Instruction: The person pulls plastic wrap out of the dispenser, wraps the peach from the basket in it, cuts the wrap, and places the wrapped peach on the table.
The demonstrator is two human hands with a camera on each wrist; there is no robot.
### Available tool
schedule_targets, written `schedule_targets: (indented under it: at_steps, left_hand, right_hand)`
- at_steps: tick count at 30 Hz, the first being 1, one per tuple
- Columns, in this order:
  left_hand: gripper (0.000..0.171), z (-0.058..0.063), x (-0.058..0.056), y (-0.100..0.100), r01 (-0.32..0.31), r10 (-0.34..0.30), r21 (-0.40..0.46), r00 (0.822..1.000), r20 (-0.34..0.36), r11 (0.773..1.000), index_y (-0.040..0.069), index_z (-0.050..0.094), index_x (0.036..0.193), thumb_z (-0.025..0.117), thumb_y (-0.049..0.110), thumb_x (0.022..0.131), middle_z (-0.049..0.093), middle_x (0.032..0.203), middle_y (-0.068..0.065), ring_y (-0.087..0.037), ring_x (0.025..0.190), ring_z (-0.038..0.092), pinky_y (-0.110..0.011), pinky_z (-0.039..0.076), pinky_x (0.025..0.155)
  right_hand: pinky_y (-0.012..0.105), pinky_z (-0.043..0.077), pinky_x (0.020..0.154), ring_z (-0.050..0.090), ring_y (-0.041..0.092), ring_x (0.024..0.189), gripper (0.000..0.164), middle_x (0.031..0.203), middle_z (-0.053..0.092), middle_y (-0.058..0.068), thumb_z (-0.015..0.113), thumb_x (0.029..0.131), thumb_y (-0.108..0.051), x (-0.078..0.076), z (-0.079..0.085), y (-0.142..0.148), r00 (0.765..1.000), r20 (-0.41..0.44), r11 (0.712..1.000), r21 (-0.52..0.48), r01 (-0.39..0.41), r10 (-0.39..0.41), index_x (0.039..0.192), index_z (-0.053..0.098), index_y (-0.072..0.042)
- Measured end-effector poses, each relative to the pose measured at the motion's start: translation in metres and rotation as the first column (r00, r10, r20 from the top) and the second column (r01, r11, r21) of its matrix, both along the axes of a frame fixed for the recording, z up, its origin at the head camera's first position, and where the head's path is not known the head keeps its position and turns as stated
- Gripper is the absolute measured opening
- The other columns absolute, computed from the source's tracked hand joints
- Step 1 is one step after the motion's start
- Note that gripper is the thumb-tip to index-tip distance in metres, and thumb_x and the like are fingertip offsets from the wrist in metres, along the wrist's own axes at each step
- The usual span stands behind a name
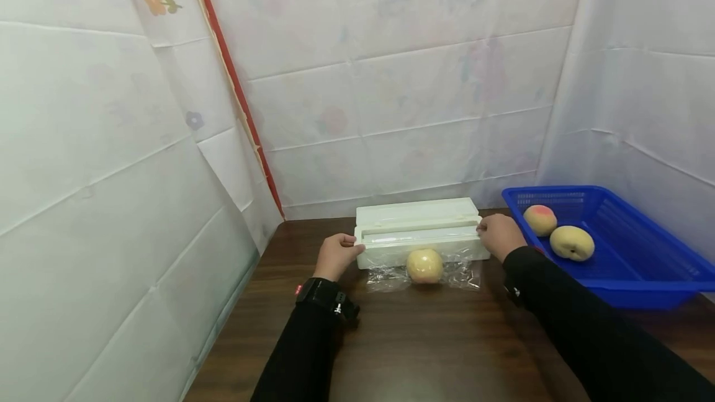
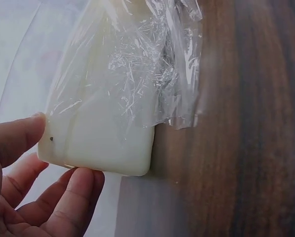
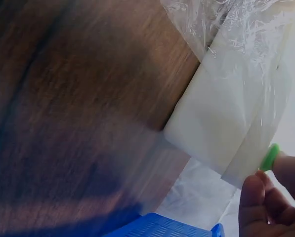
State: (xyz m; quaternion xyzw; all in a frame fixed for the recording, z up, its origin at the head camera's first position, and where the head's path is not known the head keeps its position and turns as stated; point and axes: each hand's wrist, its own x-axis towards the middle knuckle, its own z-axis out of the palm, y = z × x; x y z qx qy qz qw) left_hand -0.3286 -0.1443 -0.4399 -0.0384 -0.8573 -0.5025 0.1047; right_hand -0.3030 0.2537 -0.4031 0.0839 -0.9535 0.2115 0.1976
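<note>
A white cling film dispenser [image 1: 424, 253] lies on the table with its lid [image 1: 416, 209] raised at the back. Clear cling film [image 1: 385, 278] hangs over its front and spreads onto the tabletop. Against the front, on the film, sits a pale yellow peach [image 1: 424, 265]. My left hand [image 1: 337, 256] holds the dispenser's left end between thumb and fingers, as the left wrist view shows up close. At the opposite end, my right hand [image 1: 501, 236] pinches a small green slider [image 3: 270, 157] at the dispenser's edge.
To the right stands a blue plastic basket [image 1: 642, 287] holding two peaches, one blushed peach [image 1: 540, 220] and one yellow peach [image 1: 572, 243]. A white patterned sheet [image 1: 413, 79] hangs behind the dark wooden table [image 1: 424, 352], with more sheeting at both sides.
</note>
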Motion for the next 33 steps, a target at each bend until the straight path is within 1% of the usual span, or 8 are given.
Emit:
schedule_targets:
  at_steps: [5,9,12,15,19,23,27,33]
  left_hand:
    - [0.030,0.007,0.003,-0.002,-0.026,0.025,-0.054,1.000,-0.008,0.998,0.010,0.079,0.116,0.070,0.035,0.102,0.078,0.110,-0.010,-0.023,0.092,0.076,-0.046,0.060,0.088]
    - [0.031,0.024,0.013,0.009,-0.117,0.073,-0.233,0.979,-0.188,0.965,0.011,0.079,0.117,0.065,0.037,0.105,0.079,0.111,-0.009,-0.026,0.099,0.073,-0.048,0.058,0.089]
    - [0.029,0.041,0.025,0.032,-0.070,-0.051,-0.349,0.944,-0.325,0.935,0.008,0.077,0.121,0.070,0.030,0.103,0.077,0.119,-0.012,-0.028,0.105,0.074,-0.047,0.060,0.092]
    - [0.037,0.049,0.039,0.059,0.101,-0.263,-0.463,0.917,-0.301,0.881,0.009,0.074,0.130,0.077,0.027,0.099,0.074,0.129,-0.013,-0.029,0.109,0.074,-0.045,0.061,0.094]
    - [0.050,0.039,0.045,0.091,0.243,-0.414,-0.585,0.893,-0.176,0.773,0.013,0.070,0.137,0.084,0.033,0.093,0.071,0.137,-0.006,-0.024,0.121,0.070,-0.040,0.058,0.101]
    - [0.051,0.024,0.041,0.110,0.278,-0.469,-0.642,0.871,-0.144,0.714,0.015,0.072,0.130,0.090,0.033,0.086,0.074,0.126,0.001,-0.016,0.116,0.068,-0.032,0.056,0.098]
    - [0.045,0.013,0.043,0.120,0.251,-0.482,-0.678,0.859,-0.173,0.691,0.013,0.073,0.118,0.093,0.031,0.082,0.075,0.114,0.001,-0.013,0.106,0.067,-0.028,0.056,0.091]
    - [0.044,0.011,0.047,0.120,0.178,-0.450,-0.692,0.862,-0.233,0.700,0.012,0.074,0.114,0.095,0.026,0.078,0.073,0.115,-0.002,-0.016,0.106,0.069,-0.029,0.057,0.092]
  right_hand:
    - [0.054,0.054,0.089,0.070,0.042,0.107,0.037,0.131,0.070,0.030,0.055,0.098,-0.002,0.011,0.002,0.000,0.999,0.048,0.999,-0.038,-0.022,0.024,0.129,0.072,0.006]
    - [0.058,0.052,0.092,0.065,0.045,0.110,0.040,0.134,0.064,0.035,0.057,0.102,-0.006,0.024,0.000,-0.006,0.999,-0.043,0.998,-0.051,-0.035,0.033,0.139,0.065,0.007]
    - [0.060,0.053,0.095,0.066,0.046,0.109,0.035,0.120,0.067,0.029,0.067,0.097,-0.005,0.033,-0.003,-0.020,0.979,-0.179,0.995,-0.007,-0.098,0.095,0.131,0.070,0.006]
    - [0.055,0.056,0.090,0.068,0.039,0.102,0.039,0.110,0.069,0.021,0.080,0.089,-0.007,0.040,-0.009,-0.040,0.942,-0.250,0.974,0.090,-0.208,0.224,0.126,0.072,0.003]
    - [0.050,0.058,0.090,0.067,0.034,0.105,0.064,0.116,0.067,0.016,0.093,0.082,-0.022,0.046,-0.019,-0.065,0.922,-0.168,0.930,0.183,-0.320,0.350,0.136,0.067,0.001]
    - [0.047,0.058,0.089,0.066,0.031,0.103,0.073,0.116,0.067,0.014,0.098,0.075,-0.024,0.045,-0.028,-0.080,0.930,-0.086,0.923,0.185,-0.337,0.357,0.136,0.066,-0.001]
    - [0.044,0.058,0.085,0.065,0.025,0.096,0.067,0.110,0.067,0.010,0.099,0.072,-0.017,0.041,-0.039,-0.084,0.936,-0.085,0.929,0.184,-0.321,0.340,0.129,0.067,-0.003]
    - [0.038,0.056,0.076,0.061,0.019,0.085,0.050,0.100,0.065,0.005,0.096,0.077,-0.022,0.036,-0.043,-0.086,0.900,-0.216,0.920,0.194,-0.340,0.378,0.117,0.069,-0.005]
